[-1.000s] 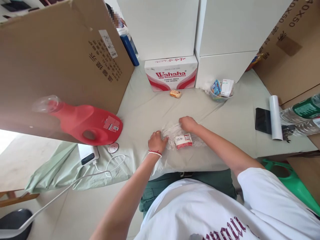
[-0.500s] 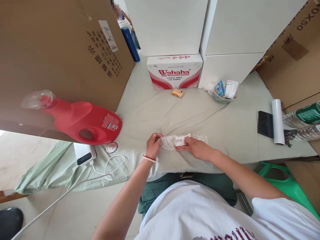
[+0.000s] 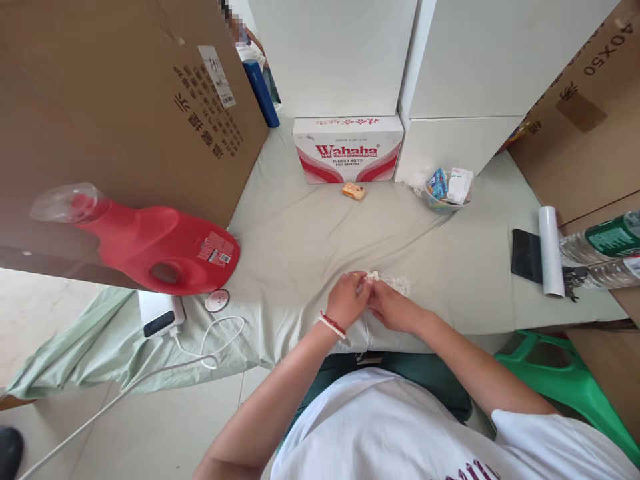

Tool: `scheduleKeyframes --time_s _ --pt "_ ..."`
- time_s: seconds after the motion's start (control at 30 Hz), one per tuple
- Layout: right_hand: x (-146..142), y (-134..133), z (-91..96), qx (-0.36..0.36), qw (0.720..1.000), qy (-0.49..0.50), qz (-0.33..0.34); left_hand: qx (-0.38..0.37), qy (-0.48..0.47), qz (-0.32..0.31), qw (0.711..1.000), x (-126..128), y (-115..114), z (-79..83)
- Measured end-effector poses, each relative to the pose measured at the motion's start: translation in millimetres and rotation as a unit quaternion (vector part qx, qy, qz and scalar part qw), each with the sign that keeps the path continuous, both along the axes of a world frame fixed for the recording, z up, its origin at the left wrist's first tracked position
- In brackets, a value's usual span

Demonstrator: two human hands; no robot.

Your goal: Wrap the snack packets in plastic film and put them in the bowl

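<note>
My left hand (image 3: 349, 298) and my right hand (image 3: 393, 307) meet near the front edge of the cloth-covered surface, fingertips pinched together and touching. Crinkled clear plastic packaging (image 3: 399, 285) is gripped between them, and its loose end sticks out behind my right fingers. My hands cover most of it, along with the label seen on it before. Both hands are closed.
A red jug (image 3: 170, 250) and a white power bank (image 3: 161, 313) with its cable are at left. A wrapped snack (image 3: 353, 191) lies before the Wahaba box (image 3: 349, 153). A small tub (image 3: 443, 205), a white roll (image 3: 551, 252) and bottles (image 3: 613, 237) are to the right.
My left hand has moved right, from the packaging's left end to meet my right hand. The left stretch of plastic and the red-and-white label are now covered. The camera view has shifted slightly.
</note>
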State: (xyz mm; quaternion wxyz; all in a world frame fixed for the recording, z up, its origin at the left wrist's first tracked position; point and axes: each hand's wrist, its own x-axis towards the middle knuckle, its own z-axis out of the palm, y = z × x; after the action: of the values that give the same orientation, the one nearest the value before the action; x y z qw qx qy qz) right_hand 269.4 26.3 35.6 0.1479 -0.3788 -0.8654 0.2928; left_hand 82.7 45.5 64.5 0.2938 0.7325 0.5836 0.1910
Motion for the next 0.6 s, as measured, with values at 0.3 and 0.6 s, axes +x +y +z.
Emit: scheduleKeyframes --time_s 0.3,0.6 --pt "50 -14 -5.0 0.025 0.933 -0.101 -0.343 0.093 0.217 -0.116 0.965 18 -38 -19.4" --pt "11 27 39.6 -0.129 0.96 -0.008 -0.248 0.113 0.216 -0.102 0.964 16 -37 -37.6"
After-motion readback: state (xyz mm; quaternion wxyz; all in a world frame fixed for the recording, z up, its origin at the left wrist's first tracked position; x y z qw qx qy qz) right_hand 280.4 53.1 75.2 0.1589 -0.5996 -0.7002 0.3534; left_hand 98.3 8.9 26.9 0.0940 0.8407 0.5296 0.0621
